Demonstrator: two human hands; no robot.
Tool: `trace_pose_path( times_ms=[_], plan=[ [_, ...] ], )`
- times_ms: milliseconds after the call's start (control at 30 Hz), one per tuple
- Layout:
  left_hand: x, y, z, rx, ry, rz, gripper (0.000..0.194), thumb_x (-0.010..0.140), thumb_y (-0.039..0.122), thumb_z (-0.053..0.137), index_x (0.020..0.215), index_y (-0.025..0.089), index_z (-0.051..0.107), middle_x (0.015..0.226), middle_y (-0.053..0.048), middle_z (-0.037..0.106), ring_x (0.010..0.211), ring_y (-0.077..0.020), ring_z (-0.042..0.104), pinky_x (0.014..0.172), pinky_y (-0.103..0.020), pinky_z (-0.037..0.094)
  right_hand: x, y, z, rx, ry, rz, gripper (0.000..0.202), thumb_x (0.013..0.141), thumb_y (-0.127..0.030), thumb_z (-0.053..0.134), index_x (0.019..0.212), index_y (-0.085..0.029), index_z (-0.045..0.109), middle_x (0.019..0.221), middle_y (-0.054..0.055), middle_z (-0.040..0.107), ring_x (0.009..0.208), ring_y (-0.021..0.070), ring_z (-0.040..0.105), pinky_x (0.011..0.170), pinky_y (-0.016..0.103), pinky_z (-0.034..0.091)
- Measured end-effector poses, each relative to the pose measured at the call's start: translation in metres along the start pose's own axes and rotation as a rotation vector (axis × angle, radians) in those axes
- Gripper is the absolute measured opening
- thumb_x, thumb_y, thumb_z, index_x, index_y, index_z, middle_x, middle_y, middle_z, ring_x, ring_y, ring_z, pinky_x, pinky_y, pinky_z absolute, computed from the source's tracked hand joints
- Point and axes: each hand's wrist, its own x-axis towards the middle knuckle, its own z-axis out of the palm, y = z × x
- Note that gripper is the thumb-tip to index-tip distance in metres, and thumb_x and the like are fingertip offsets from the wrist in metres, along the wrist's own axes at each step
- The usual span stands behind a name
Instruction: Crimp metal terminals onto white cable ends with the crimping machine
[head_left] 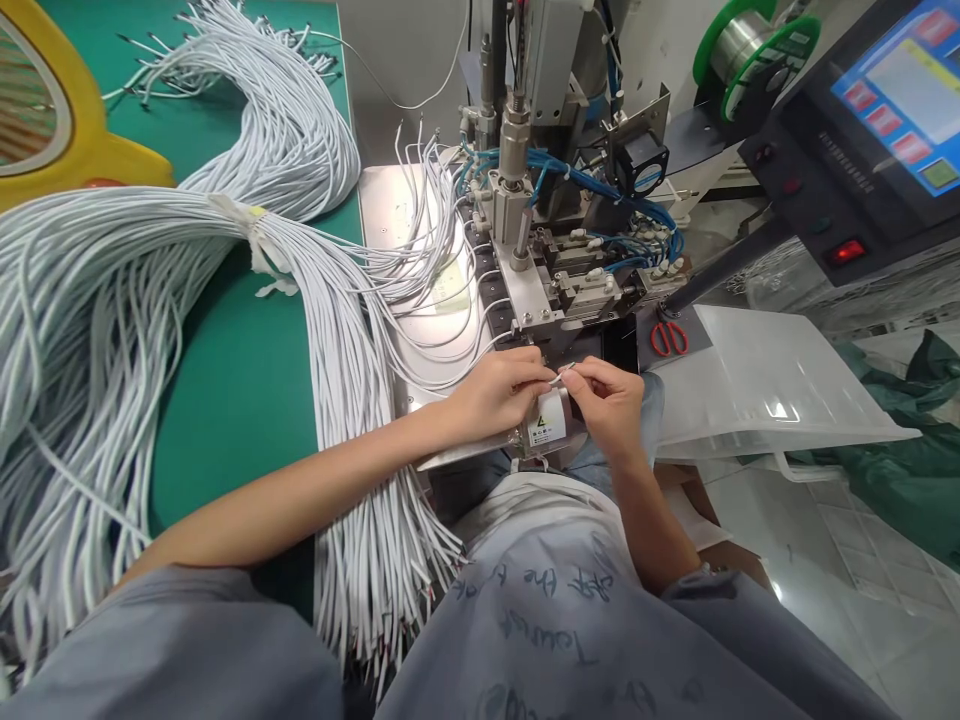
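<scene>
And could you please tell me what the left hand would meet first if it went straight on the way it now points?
Most likely the right hand, just beyond the left hand at the same white cable end, though the gap in depth is hard to judge.

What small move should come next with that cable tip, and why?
Perhaps line the white cable tip up with the black fixture: the left hand and right hand both pinch it nearby, and other white cables already lead there.
</scene>
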Motion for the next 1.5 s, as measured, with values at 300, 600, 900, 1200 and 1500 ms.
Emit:
trace_pose_path(
  times_ms=[300, 600, 900, 1200, 1500],
  plan=[
    [-0.002, 0.000, 0.004, 0.082, 0.016, -0.032, 0.018, 0.085, 0.015, 0.049, 0.081, 0.015, 0.067, 0.065, 0.000, 0.055, 0.061, -0.0089, 0.052, 0.057, -0.019, 0.043, -0.002, 0.003, 0.010, 0.040, 0.066, 0.012, 0.018, 0.077, -0.029, 0.060, 0.065, -0.017, 0.067, 0.054, -0.004, 0.034, 0.052, 0.0091, 0.034, 0.048, 0.025, 0.028],
    [-0.001, 0.001, -0.008, 0.664, -0.143, 0.191, 0.024, 0.086, 0.011, 0.040, 0.088, 0.009, 0.064, 0.075, -0.007, 0.056, 0.064, -0.0130, 0.051, 0.058, -0.025, 0.042, 0.003, 0.000, -0.001, -0.226, -0.079, -0.115, 0.026, 0.079, -0.023, 0.055, 0.053, -0.017, 0.053, 0.050, -0.006, 0.025, 0.049, 0.0084, 0.029, 0.050, 0.026, 0.028],
    [0.000, -0.003, 0.000, 0.233, -0.149, -0.104, 0.021, 0.089, 0.017, 0.046, 0.089, 0.014, 0.066, 0.072, -0.002, 0.057, 0.066, -0.0104, 0.056, 0.061, -0.020, 0.044, 0.003, 0.016, 0.015, -0.012, 0.105, 0.023, 0.024, 0.079, -0.031, 0.057, 0.059, -0.017, 0.059, 0.051, -0.005, 0.032, 0.050, 0.0092, 0.033, 0.050, 0.025, 0.032],
    [0.008, -0.008, -0.008, 0.708, -0.483, -0.224, 0.032, 0.086, 0.006, 0.036, 0.106, 0.012, 0.060, 0.093, -0.008, 0.056, 0.062, -0.0120, 0.056, 0.054, -0.024, 0.040, 0.029, 0.056, 0.012, 0.108, -0.093, 0.273, 0.016, 0.072, -0.031, 0.056, 0.073, -0.017, 0.063, 0.065, 0.001, 0.061, 0.061, 0.0124, 0.053, 0.060, 0.026, 0.044],
    [0.007, -0.011, -0.009, 0.728, -0.521, -0.151, 0.039, 0.087, 0.007, 0.037, 0.122, 0.014, 0.054, 0.092, -0.008, 0.056, 0.068, -0.0142, 0.060, 0.058, -0.024, 0.043, 0.034, 0.050, 0.013, 0.110, -0.159, 0.304, 0.016, 0.071, -0.032, 0.057, 0.063, -0.017, 0.055, 0.052, -0.005, 0.048, 0.051, 0.0087, 0.044, 0.053, 0.024, 0.039]
  ],
)
